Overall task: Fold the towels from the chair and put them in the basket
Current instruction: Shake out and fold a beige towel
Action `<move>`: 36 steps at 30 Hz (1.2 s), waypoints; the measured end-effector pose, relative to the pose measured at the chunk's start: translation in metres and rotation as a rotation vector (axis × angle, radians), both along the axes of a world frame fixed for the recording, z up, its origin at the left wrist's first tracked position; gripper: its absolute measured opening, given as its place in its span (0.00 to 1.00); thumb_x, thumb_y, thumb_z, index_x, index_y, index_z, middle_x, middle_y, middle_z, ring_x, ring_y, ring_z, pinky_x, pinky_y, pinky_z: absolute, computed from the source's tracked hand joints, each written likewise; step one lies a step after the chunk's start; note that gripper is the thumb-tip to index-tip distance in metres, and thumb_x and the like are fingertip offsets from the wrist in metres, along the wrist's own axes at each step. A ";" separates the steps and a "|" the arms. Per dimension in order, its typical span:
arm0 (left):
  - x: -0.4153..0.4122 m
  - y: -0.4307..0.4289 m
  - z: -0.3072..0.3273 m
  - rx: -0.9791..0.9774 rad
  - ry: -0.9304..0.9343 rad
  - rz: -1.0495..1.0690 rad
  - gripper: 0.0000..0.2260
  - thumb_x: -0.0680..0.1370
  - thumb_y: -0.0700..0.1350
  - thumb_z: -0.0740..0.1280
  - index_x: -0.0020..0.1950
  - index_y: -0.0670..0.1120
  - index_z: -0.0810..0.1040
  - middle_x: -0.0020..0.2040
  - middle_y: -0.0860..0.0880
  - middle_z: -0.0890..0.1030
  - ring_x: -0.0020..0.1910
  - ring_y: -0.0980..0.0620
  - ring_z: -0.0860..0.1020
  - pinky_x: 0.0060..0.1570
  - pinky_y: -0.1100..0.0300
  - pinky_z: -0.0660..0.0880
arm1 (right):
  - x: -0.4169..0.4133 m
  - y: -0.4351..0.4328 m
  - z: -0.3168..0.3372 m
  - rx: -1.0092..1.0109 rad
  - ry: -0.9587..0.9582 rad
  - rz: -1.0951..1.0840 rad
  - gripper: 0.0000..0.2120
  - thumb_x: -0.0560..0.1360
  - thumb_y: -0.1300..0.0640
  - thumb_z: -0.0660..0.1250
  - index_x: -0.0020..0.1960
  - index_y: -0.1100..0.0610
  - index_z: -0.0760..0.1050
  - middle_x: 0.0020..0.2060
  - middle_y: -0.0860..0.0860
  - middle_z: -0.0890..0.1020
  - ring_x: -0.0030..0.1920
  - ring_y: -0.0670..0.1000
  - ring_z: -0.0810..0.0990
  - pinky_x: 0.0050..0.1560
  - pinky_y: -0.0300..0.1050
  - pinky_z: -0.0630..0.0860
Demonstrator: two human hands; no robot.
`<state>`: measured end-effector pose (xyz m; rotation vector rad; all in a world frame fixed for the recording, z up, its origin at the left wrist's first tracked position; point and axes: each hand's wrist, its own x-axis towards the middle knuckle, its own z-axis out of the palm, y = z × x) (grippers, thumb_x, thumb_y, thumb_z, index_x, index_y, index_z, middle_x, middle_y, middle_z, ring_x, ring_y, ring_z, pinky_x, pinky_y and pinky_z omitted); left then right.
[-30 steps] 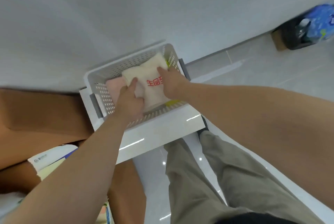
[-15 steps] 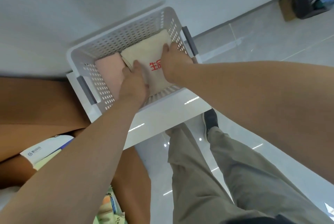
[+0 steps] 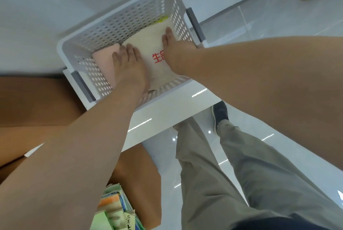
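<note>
Cream towel (image 3: pixel 148 49) with red print lies folded in white perforated basket (image 3: pixel 118 19), beside pink towel (image 3: pixel 104 58). My left hand (image 3: pixel 130 70) and right hand (image 3: pixel 176 53) press it flat, fingers straight (nothing gripped). Best: push evenly, then lift straight off so folds hold.

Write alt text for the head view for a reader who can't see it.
The left hand and right hand press a folded cream towel down in a white basket, beside a pink towel. The basket stands on a white table.
</note>
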<state>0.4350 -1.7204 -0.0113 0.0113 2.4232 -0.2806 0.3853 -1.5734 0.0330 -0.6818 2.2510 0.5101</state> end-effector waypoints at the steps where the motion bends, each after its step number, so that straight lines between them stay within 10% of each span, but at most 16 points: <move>1: -0.001 0.003 0.001 -0.009 -0.005 0.000 0.47 0.74 0.48 0.70 0.82 0.37 0.43 0.83 0.39 0.47 0.81 0.39 0.45 0.79 0.41 0.43 | 0.001 0.001 0.004 0.003 0.011 0.042 0.32 0.84 0.65 0.54 0.81 0.66 0.41 0.81 0.63 0.40 0.77 0.64 0.61 0.54 0.60 0.77; 5: -0.001 0.012 0.025 0.006 -0.043 0.038 0.44 0.74 0.46 0.68 0.82 0.37 0.46 0.82 0.39 0.48 0.82 0.39 0.45 0.80 0.43 0.42 | 0.005 0.003 0.022 -0.050 -0.023 -0.066 0.33 0.82 0.67 0.55 0.81 0.68 0.41 0.81 0.62 0.41 0.74 0.67 0.66 0.54 0.63 0.76; 8: 0.006 0.017 0.065 0.112 -0.083 0.119 0.31 0.75 0.45 0.67 0.76 0.38 0.65 0.77 0.39 0.64 0.77 0.39 0.59 0.77 0.45 0.56 | 0.014 0.005 0.059 -0.200 -0.086 -0.221 0.29 0.78 0.69 0.60 0.78 0.66 0.58 0.77 0.61 0.60 0.66 0.66 0.75 0.49 0.60 0.74; 12: 0.018 0.026 0.134 0.271 -0.128 0.243 0.08 0.76 0.45 0.68 0.54 0.45 0.78 0.58 0.43 0.81 0.57 0.42 0.78 0.50 0.56 0.75 | 0.034 0.029 0.132 -0.349 -0.088 -0.285 0.20 0.77 0.68 0.63 0.68 0.59 0.71 0.63 0.56 0.73 0.59 0.60 0.79 0.47 0.51 0.73; 18: 0.020 0.075 0.239 0.418 -0.023 0.249 0.21 0.81 0.51 0.64 0.73 0.46 0.73 0.72 0.47 0.74 0.71 0.45 0.70 0.68 0.53 0.69 | 0.046 0.100 0.230 -0.682 -0.013 -0.822 0.22 0.77 0.68 0.60 0.65 0.53 0.80 0.62 0.53 0.80 0.61 0.56 0.79 0.61 0.53 0.78; 25: -0.015 0.200 0.344 0.587 0.169 0.135 0.14 0.81 0.50 0.65 0.64 0.49 0.81 0.61 0.50 0.83 0.62 0.48 0.79 0.61 0.53 0.76 | 0.038 0.226 0.303 -1.090 0.249 -1.210 0.12 0.81 0.57 0.63 0.58 0.52 0.83 0.53 0.45 0.84 0.52 0.45 0.80 0.46 0.33 0.71; 36: -0.005 0.499 0.445 0.799 0.230 -0.045 0.13 0.81 0.51 0.67 0.62 0.49 0.83 0.58 0.52 0.83 0.58 0.51 0.79 0.60 0.56 0.75 | 0.087 0.531 0.389 -1.235 0.471 -1.327 0.08 0.78 0.57 0.66 0.51 0.49 0.84 0.41 0.43 0.85 0.37 0.43 0.79 0.48 0.44 0.79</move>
